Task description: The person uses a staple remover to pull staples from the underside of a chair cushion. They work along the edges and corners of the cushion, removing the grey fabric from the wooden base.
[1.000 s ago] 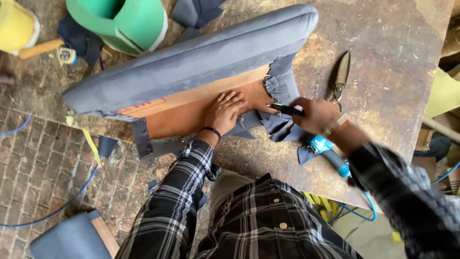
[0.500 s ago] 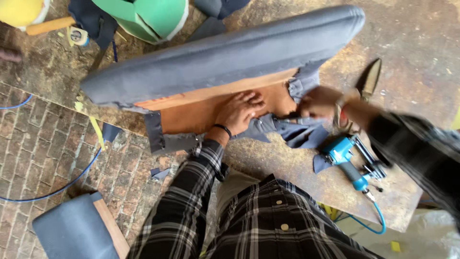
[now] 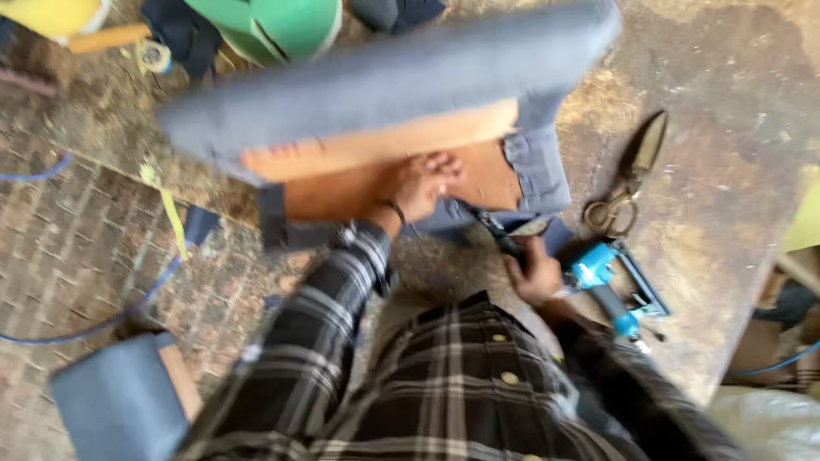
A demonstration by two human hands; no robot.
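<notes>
A long seat cushion covered in grey fabric (image 3: 384, 85) lies upside down on the worn workbench (image 3: 726, 102), its brown wooden board (image 3: 342, 154) facing up. My left hand (image 3: 423, 183) presses flat on that board, fingers spread, holding nothing. Loose grey fabric (image 3: 538, 175) hangs off the board's right end. My right hand (image 3: 534, 271) is near the bench's front edge, closed around a dark slim tool (image 3: 497, 232) that points toward the fabric. The picture is blurred, so I cannot tell what kind of tool it is.
A blue pneumatic stapler (image 3: 608, 286) lies just right of my right hand, and large scissors (image 3: 630, 175) lie beyond it. A green bucket (image 3: 273, 21) and a tape roll (image 3: 154, 55) are at the back. Another grey cushion (image 3: 120, 401) and a blue hose (image 3: 51, 329) are on the brick floor.
My right hand pulled back from the fabric at the board's right end toward the bench's front edge, beside the stapler. My left hand stayed on the board. The view shifted.
</notes>
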